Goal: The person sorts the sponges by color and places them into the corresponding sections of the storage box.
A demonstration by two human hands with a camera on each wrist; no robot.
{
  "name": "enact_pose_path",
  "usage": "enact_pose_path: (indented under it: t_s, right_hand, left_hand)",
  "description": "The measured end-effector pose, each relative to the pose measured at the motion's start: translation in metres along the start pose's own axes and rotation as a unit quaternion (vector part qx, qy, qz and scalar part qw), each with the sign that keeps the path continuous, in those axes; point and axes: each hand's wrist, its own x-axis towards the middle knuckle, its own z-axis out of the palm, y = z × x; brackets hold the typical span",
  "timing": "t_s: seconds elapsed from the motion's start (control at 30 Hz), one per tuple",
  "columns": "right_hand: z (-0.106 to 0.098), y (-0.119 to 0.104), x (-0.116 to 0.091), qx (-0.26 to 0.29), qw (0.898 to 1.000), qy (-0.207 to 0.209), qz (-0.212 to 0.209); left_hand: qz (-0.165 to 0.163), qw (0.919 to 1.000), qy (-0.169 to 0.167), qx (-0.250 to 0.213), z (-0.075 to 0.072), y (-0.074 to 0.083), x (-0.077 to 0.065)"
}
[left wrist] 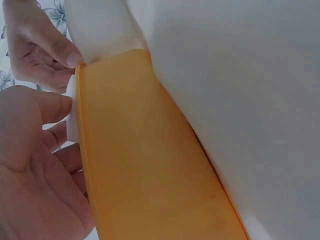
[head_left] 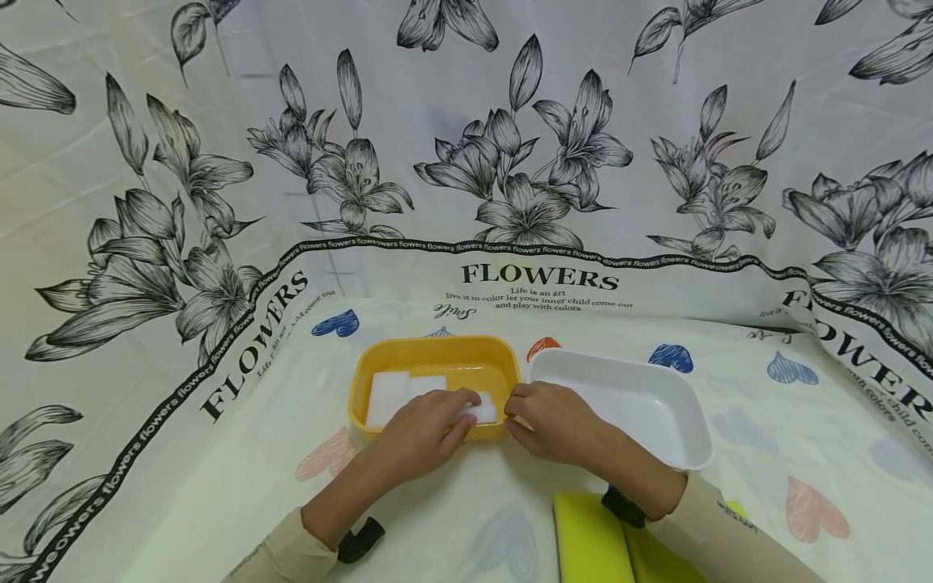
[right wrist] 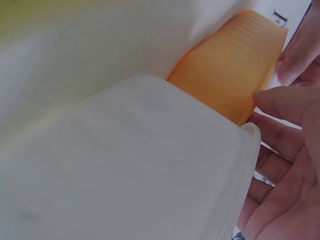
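Observation:
In the head view a yellow tray (head_left: 437, 348) holds several white, sponge-like blocks (head_left: 388, 397) at its left side. My left hand (head_left: 426, 429) reaches over the near rim and pinches another white block (head_left: 483, 410) inside the tray, between thumb and fingers. At the tray's right end, my right hand (head_left: 554, 421) grips the rim, thumb outside. The left wrist view shows the tray's outer wall (left wrist: 135, 150) and a sliver of the pinched block behind the left thumb. Parts of the blocks are hidden by the left hand.
A white tray (head_left: 696, 413) stands just right of the yellow one, under the right forearm. Folded yellow-green cloth-like pieces (head_left: 590, 538) lie at the near right. A flower-printed curtain (head_left: 510, 162) rises behind the heart-printed table cover (head_left: 430, 526).

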Motion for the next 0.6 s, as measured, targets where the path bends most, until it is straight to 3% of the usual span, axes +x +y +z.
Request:
enact_pose_path:
  t_s: [0.17,0.6]
  right_hand:
    - [0.0,-0.0012,-0.0002,0.006,1.0,-0.01,0.003]
    - [-0.0014,-0.0004,0.0012,0.005,1.0,-0.012,0.007]
  left_hand:
    - [0.004,0.9999,-0.009,0.006,0.0023,-0.0027,0.0003]
    - [0.028,0.9993,0.012,0.021,0.0027,-0.0056,0.0024]
